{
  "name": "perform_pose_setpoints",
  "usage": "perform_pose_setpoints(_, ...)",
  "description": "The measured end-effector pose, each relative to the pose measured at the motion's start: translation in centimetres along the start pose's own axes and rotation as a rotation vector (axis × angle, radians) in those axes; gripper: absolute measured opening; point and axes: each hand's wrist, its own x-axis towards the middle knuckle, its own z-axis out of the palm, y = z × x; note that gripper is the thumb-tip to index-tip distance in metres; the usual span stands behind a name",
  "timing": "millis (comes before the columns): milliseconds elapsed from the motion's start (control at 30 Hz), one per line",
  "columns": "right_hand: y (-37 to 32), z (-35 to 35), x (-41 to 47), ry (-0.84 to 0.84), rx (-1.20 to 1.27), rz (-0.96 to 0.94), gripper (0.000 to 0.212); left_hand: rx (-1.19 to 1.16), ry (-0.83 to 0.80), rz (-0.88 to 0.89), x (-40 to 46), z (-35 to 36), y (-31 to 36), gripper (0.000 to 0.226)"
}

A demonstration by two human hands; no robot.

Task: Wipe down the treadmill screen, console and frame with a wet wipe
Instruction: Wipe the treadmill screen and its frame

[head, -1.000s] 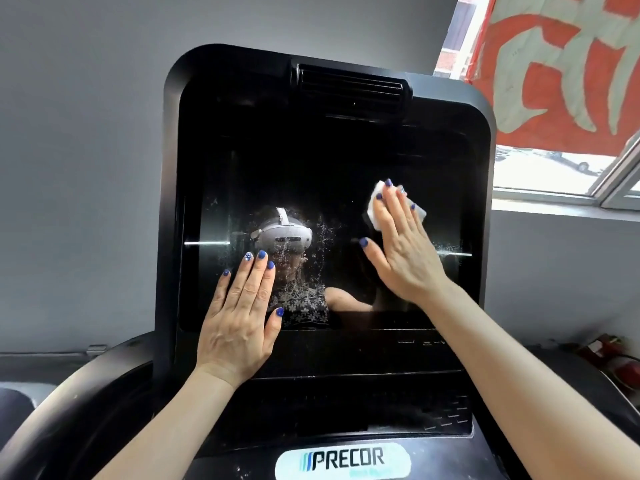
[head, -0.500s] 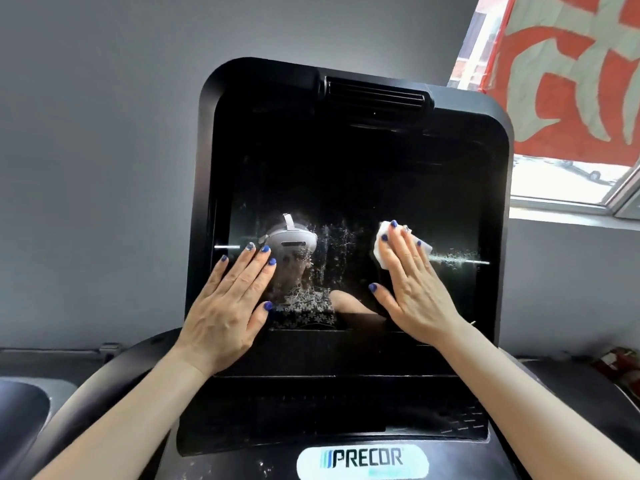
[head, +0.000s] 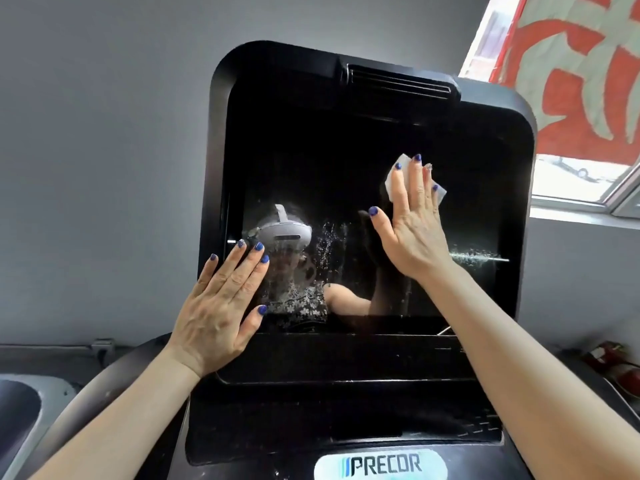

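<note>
The treadmill console (head: 363,403) fills my view, its black screen (head: 346,161) tilted up ahead of me, grey wall behind. My right hand (head: 412,223) has climbed since half a second ago, from mid-screen to the upper right part of the glass, fingers straight and flat, pressing the wet wipe (head: 393,181) against it. So I judge the stroke is working upward, and the screen is only partly done: splatter marks (head: 329,247) at centre and a streak (head: 478,256) at right remain. My left hand (head: 221,306) stays flat, fingers spread, braced on the lower left of the screen, holding nothing. It covers a patch I'll need to wipe later. Far right, a red-and-white banner (head: 581,74) hangs by the window (head: 571,174). Near me, the Precor badge (head: 381,465); console and frame look untouched.
</note>
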Motion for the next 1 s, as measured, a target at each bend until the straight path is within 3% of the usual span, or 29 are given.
perform_pose_setpoints(300,0.1,2.2,-8.1,-0.088,-0.114,-0.159,0.077,-0.014,0.028,0.000,-0.2,0.1,0.1,0.059)
perform_pose_setpoints(600,-2.4,0.1,0.3,-0.070,-0.094,-0.092,0.077,0.003,0.026,-0.005,-0.2,0.1,0.2,0.058)
perform_pose_setpoints(867,-3.4,3.2,-7.7,-0.158,-0.193,-0.255,0.076,-0.029,0.078,-0.118,-0.9,0.1,0.7,0.059)
perform_pose_setpoints(1000,-3.3,2.5,-5.6,-0.172,-0.199,-0.268,0.072,-0.039,0.069,-0.110,-0.8,0.1,0.7,0.058)
